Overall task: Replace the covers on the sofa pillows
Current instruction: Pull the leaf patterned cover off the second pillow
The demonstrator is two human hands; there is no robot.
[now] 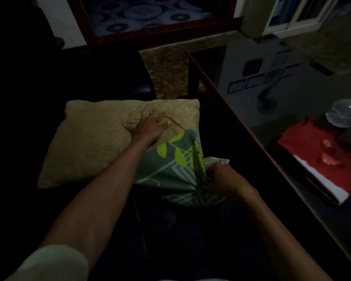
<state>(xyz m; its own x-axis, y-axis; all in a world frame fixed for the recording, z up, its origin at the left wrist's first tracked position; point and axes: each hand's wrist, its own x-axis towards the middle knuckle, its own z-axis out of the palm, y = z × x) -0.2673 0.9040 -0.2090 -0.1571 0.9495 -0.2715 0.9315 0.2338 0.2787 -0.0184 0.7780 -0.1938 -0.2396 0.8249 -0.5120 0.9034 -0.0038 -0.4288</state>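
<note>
While the left hand (148, 126) presses flat on the pillow (101, 142), cover half on.
Right hand (221, 177) bunches the leaf-print cover (170, 171) over the pillow's near-right corner; the rest lies up-left.

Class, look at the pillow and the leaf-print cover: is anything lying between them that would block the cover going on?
Nothing visible does. The cover, gripped by the right hand, already overlaps the pillow corner; the left hand presses on top.

A single head-worn wide-angle view looks forward and steeply down from above the person's lap, close over both forearms. It faces the pillow (101, 138) at centre, with a table (241, 126) edge running along the right and floor (166, 74) beyond. No second view.
</note>
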